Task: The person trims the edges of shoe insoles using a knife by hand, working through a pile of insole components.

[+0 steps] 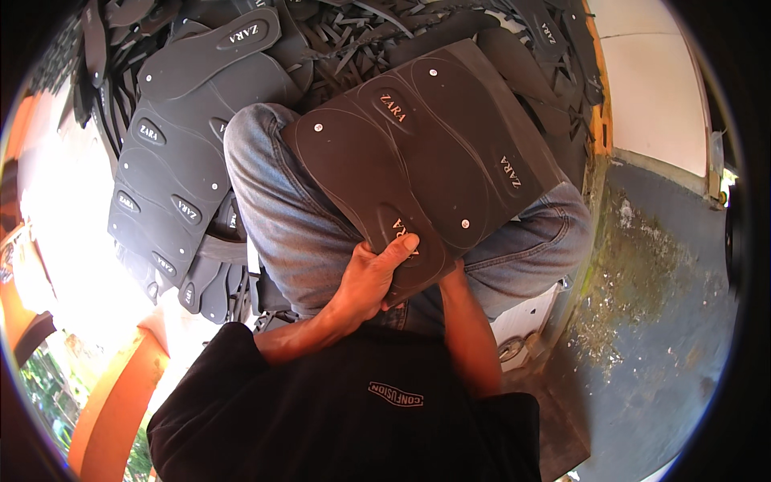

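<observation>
A black foam sheet (446, 153) lies tilted across my knees, marked with curved sandal-sole outlines, raised oval pads with pale lettering and small white round dots. Its near left edge follows the rounded shape of a sole. My left hand (363, 277) grips that rounded near end, thumb pressed on top over an oval pad and fingers underneath. Beneath the same end, my right hand (454, 281) reaches under the sheet; its fingers are hidden, so whether it holds anything cannot be made out.
More printed black sole sheets (165, 181) lie to the left of my knee, with a loose sole piece (213, 52) on top. Heaped narrow black offcuts (353, 60) fill the far side. At right, a stained grey floor (658, 281) meets a pale wall (654, 88).
</observation>
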`<action>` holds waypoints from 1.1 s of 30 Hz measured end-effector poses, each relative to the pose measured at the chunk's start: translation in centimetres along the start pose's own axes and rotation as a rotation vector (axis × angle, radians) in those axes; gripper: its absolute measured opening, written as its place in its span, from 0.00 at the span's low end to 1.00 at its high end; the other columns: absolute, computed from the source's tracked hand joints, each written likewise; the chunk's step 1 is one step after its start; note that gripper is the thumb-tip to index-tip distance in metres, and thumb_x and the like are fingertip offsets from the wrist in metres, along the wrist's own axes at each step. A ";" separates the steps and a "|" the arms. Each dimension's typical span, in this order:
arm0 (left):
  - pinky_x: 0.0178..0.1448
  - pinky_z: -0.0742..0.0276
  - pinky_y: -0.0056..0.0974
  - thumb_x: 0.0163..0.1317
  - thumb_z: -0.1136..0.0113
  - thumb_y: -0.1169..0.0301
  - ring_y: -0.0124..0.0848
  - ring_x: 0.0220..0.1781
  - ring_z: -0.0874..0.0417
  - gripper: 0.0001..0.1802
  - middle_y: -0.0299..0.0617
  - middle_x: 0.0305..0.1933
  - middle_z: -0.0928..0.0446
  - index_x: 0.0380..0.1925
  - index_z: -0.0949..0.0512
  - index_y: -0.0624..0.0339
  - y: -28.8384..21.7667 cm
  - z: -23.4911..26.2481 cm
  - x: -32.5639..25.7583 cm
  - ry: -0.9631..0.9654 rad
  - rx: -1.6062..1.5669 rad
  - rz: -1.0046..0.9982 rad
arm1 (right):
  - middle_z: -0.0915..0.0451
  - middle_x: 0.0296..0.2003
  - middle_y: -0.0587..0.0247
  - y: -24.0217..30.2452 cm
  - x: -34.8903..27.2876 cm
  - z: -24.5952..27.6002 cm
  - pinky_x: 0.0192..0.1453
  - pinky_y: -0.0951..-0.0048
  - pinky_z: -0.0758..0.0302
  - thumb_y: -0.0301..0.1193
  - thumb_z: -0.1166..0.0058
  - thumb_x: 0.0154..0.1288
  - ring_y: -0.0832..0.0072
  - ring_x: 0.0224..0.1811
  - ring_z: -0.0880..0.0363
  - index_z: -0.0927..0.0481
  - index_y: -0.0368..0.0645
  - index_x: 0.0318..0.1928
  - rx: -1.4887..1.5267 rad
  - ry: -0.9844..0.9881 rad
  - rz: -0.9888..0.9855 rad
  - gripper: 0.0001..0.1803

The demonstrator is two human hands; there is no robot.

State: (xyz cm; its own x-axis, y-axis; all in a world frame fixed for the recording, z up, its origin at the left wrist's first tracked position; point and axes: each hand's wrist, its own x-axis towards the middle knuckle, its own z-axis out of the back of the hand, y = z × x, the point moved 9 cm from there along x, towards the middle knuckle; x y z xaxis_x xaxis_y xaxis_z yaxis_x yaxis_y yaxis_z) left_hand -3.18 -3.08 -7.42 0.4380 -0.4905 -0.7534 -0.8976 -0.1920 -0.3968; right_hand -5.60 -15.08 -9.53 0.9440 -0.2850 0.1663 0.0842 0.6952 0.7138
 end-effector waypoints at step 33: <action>0.43 0.25 0.30 0.60 0.38 0.63 0.24 0.38 0.22 0.19 0.38 0.37 0.20 0.42 0.23 0.67 -5.1 8.9 -7.5 0.024 0.505 -0.160 | 0.31 0.18 0.75 9.7 9.4 -6.2 0.22 0.81 0.41 0.34 0.40 0.60 0.89 0.19 0.38 0.23 0.36 0.35 0.986 0.240 -0.623 0.12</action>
State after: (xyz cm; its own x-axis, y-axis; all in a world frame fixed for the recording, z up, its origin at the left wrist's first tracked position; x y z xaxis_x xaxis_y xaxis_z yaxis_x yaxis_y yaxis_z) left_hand -1.45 9.10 -4.42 0.5607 -0.5091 -0.6530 -0.6815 0.1642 -0.7132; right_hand 6.05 -6.86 -5.27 0.8717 -0.1905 -0.4514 0.3671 -0.3563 0.8593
